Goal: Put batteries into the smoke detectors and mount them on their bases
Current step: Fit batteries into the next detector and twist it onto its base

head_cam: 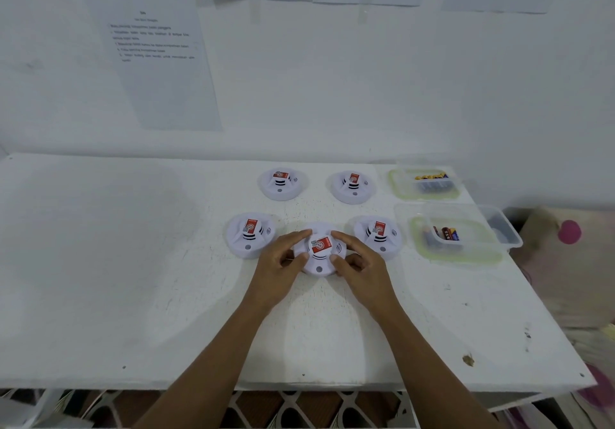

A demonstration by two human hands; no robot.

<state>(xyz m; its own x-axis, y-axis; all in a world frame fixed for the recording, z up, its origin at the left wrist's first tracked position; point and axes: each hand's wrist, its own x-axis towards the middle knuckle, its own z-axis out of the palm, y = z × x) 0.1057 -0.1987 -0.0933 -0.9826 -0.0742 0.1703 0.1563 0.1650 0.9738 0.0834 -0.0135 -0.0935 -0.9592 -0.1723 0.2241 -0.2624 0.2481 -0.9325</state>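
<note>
Fingers [296, 236] grip round, smooth, seemingly plastic detector [318, 268].

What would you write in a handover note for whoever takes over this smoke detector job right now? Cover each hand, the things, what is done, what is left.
Left hand grips the left edge of the middle front detector; right hand grips its right edge. It sits face up on the table.
Also face up: back left detector, back right detector, front left detector, front right detector.
Batteries lie in the far tub and the near tub, at the right.
Done: cannot tell which detectors hold batteries or are locked to bases.
Left: probably check each, starting with the held one.
</note>
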